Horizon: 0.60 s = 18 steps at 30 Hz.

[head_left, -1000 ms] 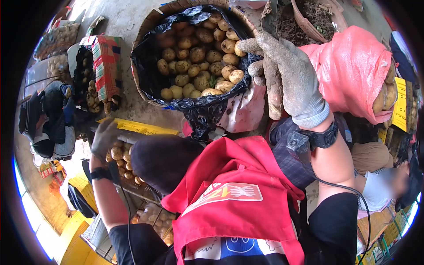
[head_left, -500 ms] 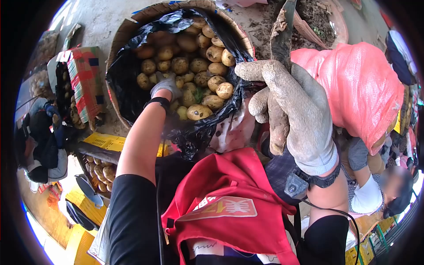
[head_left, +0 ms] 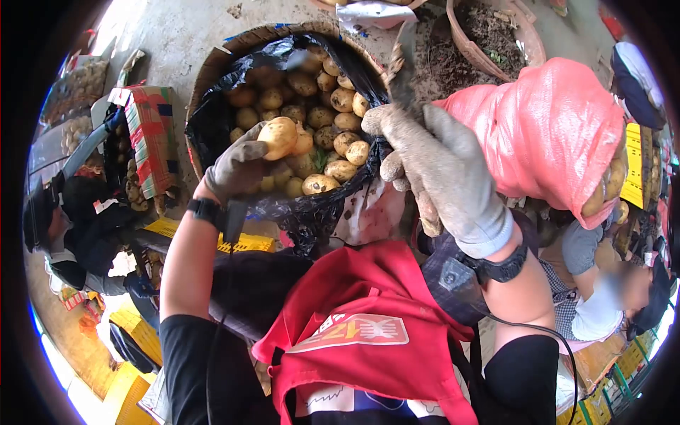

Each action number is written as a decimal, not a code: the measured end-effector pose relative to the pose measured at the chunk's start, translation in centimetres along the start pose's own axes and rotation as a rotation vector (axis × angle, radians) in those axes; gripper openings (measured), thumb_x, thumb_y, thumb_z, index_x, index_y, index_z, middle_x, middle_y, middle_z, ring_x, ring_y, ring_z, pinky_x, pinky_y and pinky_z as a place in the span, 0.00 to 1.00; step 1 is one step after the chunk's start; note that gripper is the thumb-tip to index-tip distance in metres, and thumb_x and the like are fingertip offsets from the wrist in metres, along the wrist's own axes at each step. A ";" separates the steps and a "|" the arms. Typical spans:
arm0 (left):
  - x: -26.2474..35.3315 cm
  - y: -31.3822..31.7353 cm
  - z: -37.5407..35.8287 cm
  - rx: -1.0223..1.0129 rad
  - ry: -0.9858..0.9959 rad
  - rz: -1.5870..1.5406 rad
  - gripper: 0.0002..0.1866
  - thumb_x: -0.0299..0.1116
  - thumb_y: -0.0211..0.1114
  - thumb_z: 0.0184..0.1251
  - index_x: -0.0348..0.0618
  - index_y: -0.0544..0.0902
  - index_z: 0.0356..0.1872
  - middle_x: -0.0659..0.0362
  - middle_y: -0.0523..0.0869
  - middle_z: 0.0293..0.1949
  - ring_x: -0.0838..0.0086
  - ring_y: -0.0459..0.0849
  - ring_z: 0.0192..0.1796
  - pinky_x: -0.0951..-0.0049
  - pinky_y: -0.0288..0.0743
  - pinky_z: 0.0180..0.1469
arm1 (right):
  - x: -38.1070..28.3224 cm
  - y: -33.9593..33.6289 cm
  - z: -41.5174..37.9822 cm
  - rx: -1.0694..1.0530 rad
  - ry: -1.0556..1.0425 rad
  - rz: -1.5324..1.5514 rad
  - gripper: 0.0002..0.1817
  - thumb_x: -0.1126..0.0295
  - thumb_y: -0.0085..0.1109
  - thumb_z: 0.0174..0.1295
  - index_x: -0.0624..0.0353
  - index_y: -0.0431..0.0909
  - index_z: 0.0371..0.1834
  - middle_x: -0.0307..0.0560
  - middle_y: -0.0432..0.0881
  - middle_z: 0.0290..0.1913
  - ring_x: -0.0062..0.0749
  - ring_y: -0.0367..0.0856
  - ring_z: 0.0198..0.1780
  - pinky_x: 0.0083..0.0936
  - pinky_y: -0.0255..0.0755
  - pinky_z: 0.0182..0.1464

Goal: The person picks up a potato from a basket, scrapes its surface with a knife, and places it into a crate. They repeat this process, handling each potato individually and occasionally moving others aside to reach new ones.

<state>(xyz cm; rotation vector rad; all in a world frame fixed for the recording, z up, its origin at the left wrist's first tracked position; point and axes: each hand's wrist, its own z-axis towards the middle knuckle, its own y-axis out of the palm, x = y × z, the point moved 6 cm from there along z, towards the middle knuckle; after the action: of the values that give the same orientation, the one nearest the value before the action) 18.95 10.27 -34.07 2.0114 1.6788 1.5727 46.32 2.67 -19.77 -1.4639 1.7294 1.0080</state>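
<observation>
My gloved left hand [head_left: 239,166] is closed around a pale potato [head_left: 278,137], raised over the near left side of a round basket [head_left: 193,106]. A second pale potato [head_left: 303,144] shows just behind it, partly hidden. The basket has a black plastic liner [head_left: 212,88] and is filled with soil-specked potatoes [head_left: 340,100]. In a dirty glove, my right hand [head_left: 453,177] grips a muddy knife [head_left: 399,74] by its handle, the blade pointing up and away beside the basket's right rim. Most of the handle is covered by the fingers.
A pink woven sack [head_left: 538,134] with potatoes at its opening stands to the right. Behind it is a tub of soil [head_left: 464,46]. A taped carton [head_left: 150,138] and yellow crates [head_left: 244,242] are on the left. One person [head_left: 602,304] sits at the right, another [head_left: 85,219] at the left.
My left hand has come up out of the potatoes and toward me, now with a potato in it. The knife hand has shifted slightly left, its blade tilting left.
</observation>
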 end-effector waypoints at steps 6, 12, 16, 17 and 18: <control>1.5 7.4 -5.4 0.093 0.305 0.398 0.43 0.30 0.79 0.60 0.37 0.68 0.76 0.55 0.81 0.68 0.69 0.81 0.68 0.66 0.75 0.71 | 2.5 2.4 -0.7 -0.240 0.057 0.115 0.20 0.51 0.65 0.74 0.58 0.82 0.52 0.33 0.82 0.34 0.14 0.77 0.29 0.17 0.72 0.28; 0.0 12.9 -5.8 0.083 0.411 -0.111 0.29 0.33 0.69 0.70 0.41 0.73 0.70 0.54 0.84 0.63 0.67 0.85 0.63 0.69 0.80 0.62 | 1.1 2.6 -1.8 -0.265 -0.043 0.184 0.24 0.56 0.66 0.72 0.62 0.79 0.63 0.35 0.83 0.38 0.15 0.78 0.29 0.15 0.74 0.31; -0.4 12.5 -6.5 0.399 0.416 0.471 0.26 0.23 0.77 0.60 0.37 0.79 0.60 0.48 0.84 0.62 0.62 0.85 0.63 0.64 0.78 0.65 | 0.6 2.0 -2.4 -0.206 -0.167 0.135 0.29 0.57 0.64 0.71 0.65 0.76 0.68 0.40 0.85 0.42 0.18 0.79 0.32 0.17 0.75 0.34; -0.9 12.8 -6.1 0.285 0.342 0.386 0.28 0.24 0.77 0.60 0.37 0.79 0.62 0.48 0.83 0.63 0.59 0.83 0.65 0.63 0.77 0.67 | 0.6 2.2 -2.4 -0.221 -0.163 0.123 0.29 0.57 0.64 0.71 0.65 0.76 0.68 0.40 0.85 0.42 0.18 0.79 0.32 0.17 0.75 0.34; -1.6 13.0 -6.0 0.212 0.264 0.305 0.29 0.25 0.77 0.60 0.38 0.79 0.64 0.48 0.82 0.65 0.57 0.81 0.66 0.62 0.75 0.68 | 0.7 2.4 -2.4 -0.247 -0.168 0.105 0.29 0.59 0.65 0.70 0.65 0.76 0.68 0.41 0.85 0.44 0.18 0.79 0.33 0.17 0.76 0.35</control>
<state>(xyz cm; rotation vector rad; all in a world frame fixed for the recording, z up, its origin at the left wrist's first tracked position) 23.67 0.92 -24.18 2.3483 1.7583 1.9038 43.79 0.45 -18.86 -1.4014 1.6193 1.4007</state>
